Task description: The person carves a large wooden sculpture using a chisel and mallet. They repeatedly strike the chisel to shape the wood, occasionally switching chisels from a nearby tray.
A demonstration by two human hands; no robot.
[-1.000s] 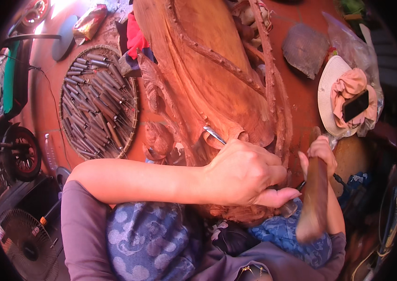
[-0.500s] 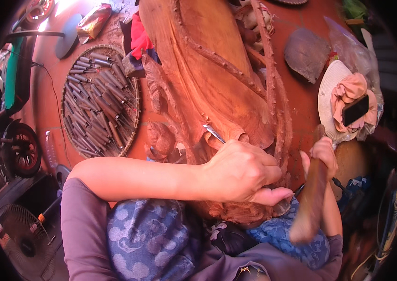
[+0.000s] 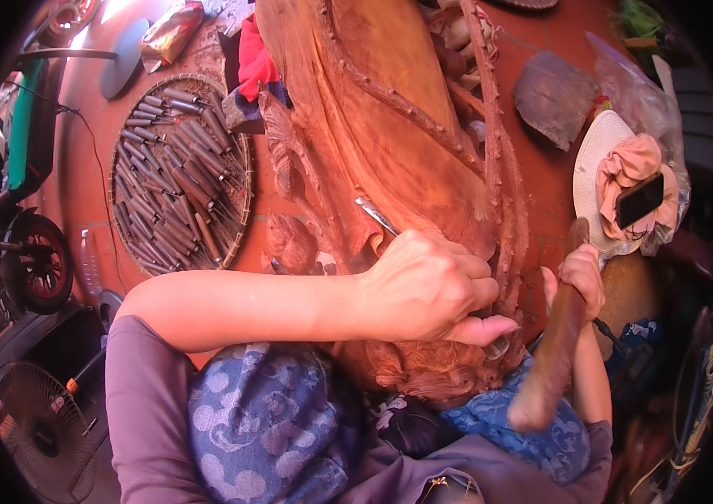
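Note:
My left hand is closed around a chisel, its metal blade pointing away and to the left. The blade tip lies over the surface of a large reddish-brown wood carving; whether it touches is hard to tell. The chisel's handle end shows a little below my thumb. At the right, my right hand grips a wooden mallet by its thin end. The mallet's thick end hangs near and slightly left of that hand, apart from the chisel. Carved ridges and stems run along the wood.
To the left, a round woven tray holds several chisels with dark handles. A straw hat with a phone on it lies at the right, beside a flat dark slab. A fan stands at the lower left.
My left hand and the chisel have shifted slightly up and left over the carving. The mallet's thick end has moved a little left. Both grips are the same.

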